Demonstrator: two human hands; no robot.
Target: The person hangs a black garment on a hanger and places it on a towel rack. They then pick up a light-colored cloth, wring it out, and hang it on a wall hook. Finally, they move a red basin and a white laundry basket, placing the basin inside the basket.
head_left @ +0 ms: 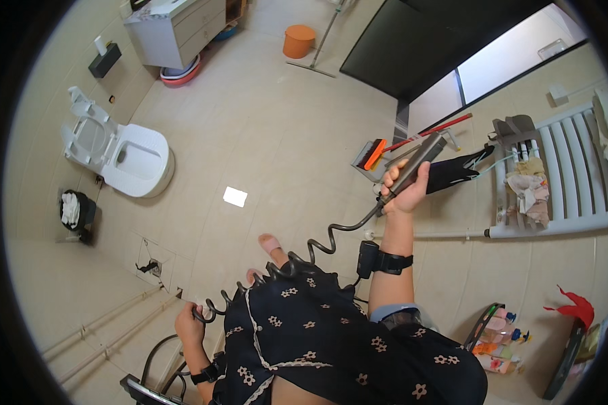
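Note:
My right hand point(407, 198), raised at the right of centre, is closed round a dark grey, long handheld appliance point(425, 158); its exact kind does not show. From the handle's lower end a black coiled cord point(323, 251) runs down to the left, passing in front of my dark flowered clothing. At the lower left, my left hand point(190, 324) is closed on the far end of that cord, beside the pipes along the wall. Its fingers are partly hidden, and so is where the cord goes beyond it.
A white toilet point(159, 162) with raised lid stands left, near a black bin point(86, 223). A dustpan point(368, 160) and broom lie beyond my right hand. A towel radiator point(561, 172) is on the right, bottles point(498, 337) below it. An orange bucket point(298, 42) stands far back.

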